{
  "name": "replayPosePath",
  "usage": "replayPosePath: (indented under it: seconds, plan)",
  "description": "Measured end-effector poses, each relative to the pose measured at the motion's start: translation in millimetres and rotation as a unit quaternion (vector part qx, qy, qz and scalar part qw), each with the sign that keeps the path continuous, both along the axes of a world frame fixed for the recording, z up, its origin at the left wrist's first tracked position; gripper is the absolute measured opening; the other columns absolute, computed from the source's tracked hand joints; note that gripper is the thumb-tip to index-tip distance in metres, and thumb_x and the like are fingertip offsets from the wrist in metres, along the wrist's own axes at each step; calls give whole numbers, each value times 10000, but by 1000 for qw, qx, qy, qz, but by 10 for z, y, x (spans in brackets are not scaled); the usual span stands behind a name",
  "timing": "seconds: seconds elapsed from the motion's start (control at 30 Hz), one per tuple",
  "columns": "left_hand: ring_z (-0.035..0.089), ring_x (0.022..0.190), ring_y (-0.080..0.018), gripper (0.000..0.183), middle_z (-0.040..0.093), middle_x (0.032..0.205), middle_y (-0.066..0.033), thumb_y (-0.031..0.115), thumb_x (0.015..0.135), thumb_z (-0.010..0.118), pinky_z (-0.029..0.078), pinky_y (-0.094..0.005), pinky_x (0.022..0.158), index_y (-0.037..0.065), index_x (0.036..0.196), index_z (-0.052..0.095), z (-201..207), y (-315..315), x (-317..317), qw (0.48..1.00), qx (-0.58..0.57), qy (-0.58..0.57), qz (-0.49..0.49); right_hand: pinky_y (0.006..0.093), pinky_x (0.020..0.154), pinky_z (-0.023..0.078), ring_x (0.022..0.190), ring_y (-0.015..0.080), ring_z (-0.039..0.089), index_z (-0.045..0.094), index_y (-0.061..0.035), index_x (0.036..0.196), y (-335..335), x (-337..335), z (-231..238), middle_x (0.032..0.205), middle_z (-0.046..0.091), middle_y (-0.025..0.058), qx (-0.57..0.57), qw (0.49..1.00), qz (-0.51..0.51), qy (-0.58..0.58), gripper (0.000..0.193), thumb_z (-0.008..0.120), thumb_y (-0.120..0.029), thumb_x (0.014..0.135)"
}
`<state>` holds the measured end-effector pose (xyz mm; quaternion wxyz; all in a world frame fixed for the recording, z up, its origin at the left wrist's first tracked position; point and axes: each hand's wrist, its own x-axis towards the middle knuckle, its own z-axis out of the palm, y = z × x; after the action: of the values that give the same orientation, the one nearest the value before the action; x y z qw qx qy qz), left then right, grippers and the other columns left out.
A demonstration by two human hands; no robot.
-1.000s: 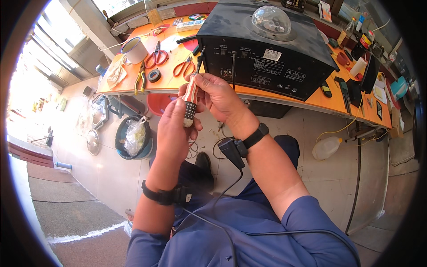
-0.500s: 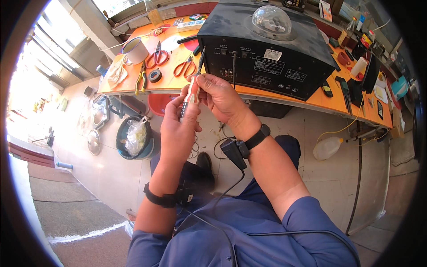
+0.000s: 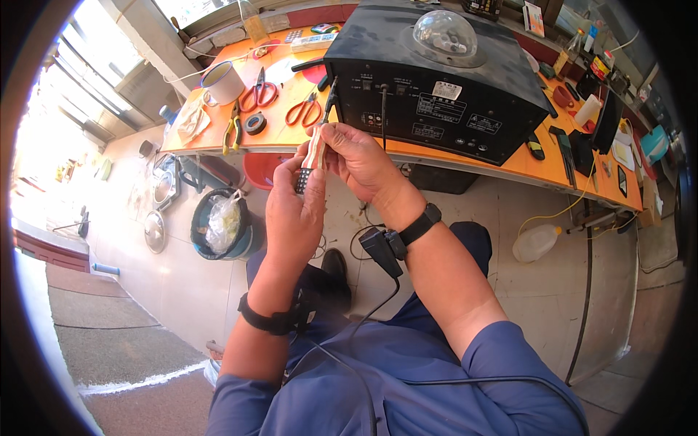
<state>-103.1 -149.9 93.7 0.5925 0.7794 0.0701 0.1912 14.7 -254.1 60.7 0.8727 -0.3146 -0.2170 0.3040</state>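
A screwdriver (image 3: pixel 313 156) with a red and cream handle and a black dotted butt end points up and away from me. My left hand (image 3: pixel 293 211) is closed round the lower part of the handle, its thumb along the side. Higher up, my right hand (image 3: pixel 361 158) pinches the handle near the neck; its curled fingers are partly hidden. Just past my fingertips the dark shaft (image 3: pixel 331 102) overlaps the left corner of a black box-shaped machine (image 3: pixel 436 112) with a clear dome on top. Whether the tip touches the machine I cannot tell.
On the orange table (image 3: pixel 287 142) left of the machine lie pliers (image 3: pixel 232 131), black tape (image 3: pixel 255 123), two pairs of red-handled scissors (image 3: pixel 303 111) and a mug (image 3: pixel 222 83). Below stands a lined bin (image 3: pixel 222 225). A cable (image 3: pixel 396 280) hangs from my right wrist strap.
The screwdriver handle has turned a little, so more of its striped side and dotted butt shows. My left thumb and fingers have shifted slightly; my right hand stays nearly still.
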Motion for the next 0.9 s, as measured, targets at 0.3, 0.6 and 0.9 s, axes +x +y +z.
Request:
replayPosePath:
  seconds: [0.3, 0.6, 0.9]
  plan:
    - [536, 566, -123, 383, 665, 900, -114, 361, 1078, 447, 381, -237, 440, 18, 1189, 575, 108, -62, -38, 992, -118, 55, -3, 332, 870, 570, 954, 220, 704, 615, -13, 1177, 1, 1, 33, 1046, 710, 173, -6, 1000, -3, -2, 334, 551, -317, 1058]
    - [523, 500, -140, 372, 672, 863, -132, 356, 1082, 416, 354, -246, 411, 25, 1146, 575, 272, 89, -23, 895, -413, 101, -136, 319, 862, 571, 943, 221, 713, 619, 5, 1194, -4, 34, 76, 1066, 714, 195, 39, 998, 35, 21, 343, 550, -303, 1060]
    - [543, 530, -139, 396, 671, 866, -115, 377, 1077, 433, 374, -244, 423, 20, 1186, 566, 207, 175, -44, 897, -420, 111, -85, 325, 863, 559, 933, 196, 694, 637, -18, 1124, 113, -26, 124, 1009, 720, 148, 47, 999, -15, 22, 274, 601, -277, 1038]
